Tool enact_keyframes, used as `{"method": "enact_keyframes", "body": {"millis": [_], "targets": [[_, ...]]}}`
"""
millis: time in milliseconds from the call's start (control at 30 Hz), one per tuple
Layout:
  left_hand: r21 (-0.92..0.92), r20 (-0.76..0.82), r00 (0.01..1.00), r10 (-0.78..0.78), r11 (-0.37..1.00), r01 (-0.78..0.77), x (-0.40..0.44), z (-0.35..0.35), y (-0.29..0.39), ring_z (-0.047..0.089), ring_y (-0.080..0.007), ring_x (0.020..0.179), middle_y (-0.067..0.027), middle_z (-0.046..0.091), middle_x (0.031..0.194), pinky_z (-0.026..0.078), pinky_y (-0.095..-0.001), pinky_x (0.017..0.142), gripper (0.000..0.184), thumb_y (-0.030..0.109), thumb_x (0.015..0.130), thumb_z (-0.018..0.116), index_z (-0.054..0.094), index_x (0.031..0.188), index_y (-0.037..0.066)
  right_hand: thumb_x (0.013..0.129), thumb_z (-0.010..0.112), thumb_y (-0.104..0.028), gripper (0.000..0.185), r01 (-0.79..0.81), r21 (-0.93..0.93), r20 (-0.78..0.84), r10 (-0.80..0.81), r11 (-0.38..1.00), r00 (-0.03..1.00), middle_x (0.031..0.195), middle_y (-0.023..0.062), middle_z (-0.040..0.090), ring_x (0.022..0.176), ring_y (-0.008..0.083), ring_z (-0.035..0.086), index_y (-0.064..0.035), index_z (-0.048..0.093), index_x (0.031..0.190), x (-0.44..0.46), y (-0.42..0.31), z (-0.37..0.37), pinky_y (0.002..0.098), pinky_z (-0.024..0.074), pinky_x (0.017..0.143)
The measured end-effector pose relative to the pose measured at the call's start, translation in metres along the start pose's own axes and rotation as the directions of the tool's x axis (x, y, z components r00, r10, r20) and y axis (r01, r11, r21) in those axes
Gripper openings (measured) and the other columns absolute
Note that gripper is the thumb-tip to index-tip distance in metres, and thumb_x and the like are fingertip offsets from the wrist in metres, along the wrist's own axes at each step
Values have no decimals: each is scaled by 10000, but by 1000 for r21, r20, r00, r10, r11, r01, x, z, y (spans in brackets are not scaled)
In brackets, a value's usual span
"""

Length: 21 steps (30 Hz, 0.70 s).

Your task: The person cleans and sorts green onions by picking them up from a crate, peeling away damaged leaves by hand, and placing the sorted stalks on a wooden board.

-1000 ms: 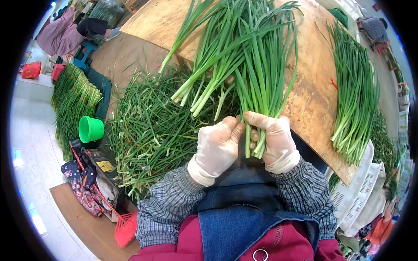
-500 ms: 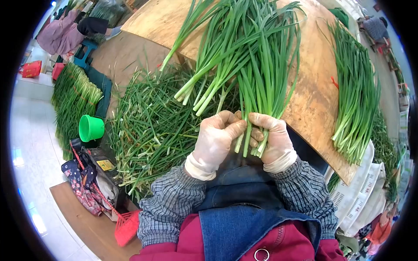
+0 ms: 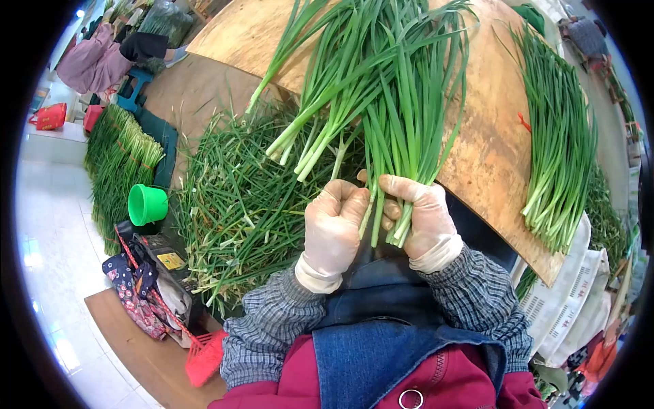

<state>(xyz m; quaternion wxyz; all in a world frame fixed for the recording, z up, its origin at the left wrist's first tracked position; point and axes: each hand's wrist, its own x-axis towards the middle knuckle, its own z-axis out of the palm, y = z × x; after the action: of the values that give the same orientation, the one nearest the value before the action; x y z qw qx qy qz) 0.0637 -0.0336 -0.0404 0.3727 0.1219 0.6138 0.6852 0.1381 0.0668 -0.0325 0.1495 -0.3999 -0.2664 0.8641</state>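
Observation:
My right hand [image 3: 430,217], in a thin pale glove, closes around the lower stems of a bunch of garlic chives [image 3: 412,129]. The cut pale ends stick out below its fingers, and the long leaves reach up over the wooden board. My left hand [image 3: 332,233], gloved as well, pinches a stalk at the bunch's left side between thumb and fingers. More loose chives [image 3: 334,88] lie on the board just beyond my left hand, their pale ends hanging over its edge.
A heap of leafy trimmings [image 3: 252,198] lies left of the wooden board [image 3: 487,136]. On the board's right side rests a neat chive bundle [image 3: 555,143]. A green bucket [image 3: 147,204], tied bundles [image 3: 122,157] and a red brush [image 3: 204,358] are at left. A person sits at upper left.
My left hand has moved slightly down and away from my right hand, still pinching at the bunch's left side. My right hand keeps its hold. The whole view has shifted a little.

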Motion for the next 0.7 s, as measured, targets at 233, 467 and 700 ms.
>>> {"method": "enact_keyframes", "body": {"millis": [233,467,700], "targets": [[-191,73,996,-54,979,67,-14,-2,15,409,-64,446,-3,518,614,318,-204,408,116,106,867,570,550,806,10,770,607,-15,78,4,80,-87,3,997,996,628,60,580,411,101,456,40,611,825,-4,-7,5,239,383,377],[31,24,997,-80,996,79,-61,-128,33,466,-105,425,-60,551,573,348,-216,383,77,70,772,581,580,777,-8,791,587,-58,164,38,-41,-32,-39,998,999,682,69,600,468,80,447,52,601,912,-2,-6,3,238,385,448],[934,101,959,264,308,-183,-41,-136,16,609,-296,743,-151,619,829,486,-341,666,119,90,785,608,629,870,10,786,569,-48,236,-60,85,63,54,995,997,904,166,643,753,211,634,42,566,1004,5,-4,-14,340,545,696]]}}
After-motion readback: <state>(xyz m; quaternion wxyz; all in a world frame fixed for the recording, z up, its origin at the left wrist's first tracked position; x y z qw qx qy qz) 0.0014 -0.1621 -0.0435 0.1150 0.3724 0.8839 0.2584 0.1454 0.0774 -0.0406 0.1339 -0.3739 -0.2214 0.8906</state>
